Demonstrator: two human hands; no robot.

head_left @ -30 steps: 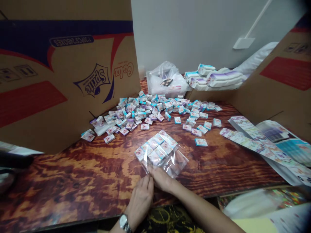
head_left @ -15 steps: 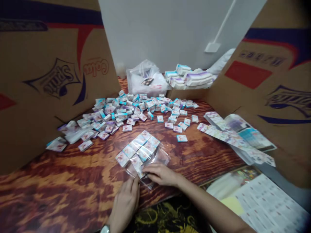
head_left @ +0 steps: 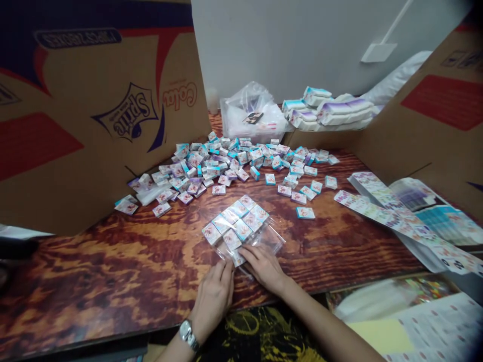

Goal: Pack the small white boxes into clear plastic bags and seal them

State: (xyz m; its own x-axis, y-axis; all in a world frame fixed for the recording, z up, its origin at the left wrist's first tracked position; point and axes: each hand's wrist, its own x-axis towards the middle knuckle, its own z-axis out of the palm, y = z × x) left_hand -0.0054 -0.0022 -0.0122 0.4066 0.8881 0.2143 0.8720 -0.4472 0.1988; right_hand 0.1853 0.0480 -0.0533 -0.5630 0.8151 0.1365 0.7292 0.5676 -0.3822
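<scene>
Item, one clear bag (head_left: 273, 240), flat on the wooden table (head_left: 151, 266), directly ahead of my hands. Item, two rows of small boxes (head_left: 229, 216) under the bag's film; the block's long axis runs slantwise, from the bag's near left to its far right. Item, one further box (head_left: 237, 257), at the bag's near edge, partly covered by my fingers. Item, my right hand (head_left: 266, 266), the nearer to the block: palm down, fingers extended onto that box from the bag's near right; whether the thumb closes on it, I cannot tell. Item, my left hand (head_left: 213, 291), fingers bunched at the bag's near-left edge; whether they pinch film, I cannot tell. Item, loose boxes (head_left: 226, 163), heaped beyond the bag. Item, one single box (head_left: 305, 213), right of the bag. Item, printed strips (head_left: 388, 221), farther right of the bag.
</scene>
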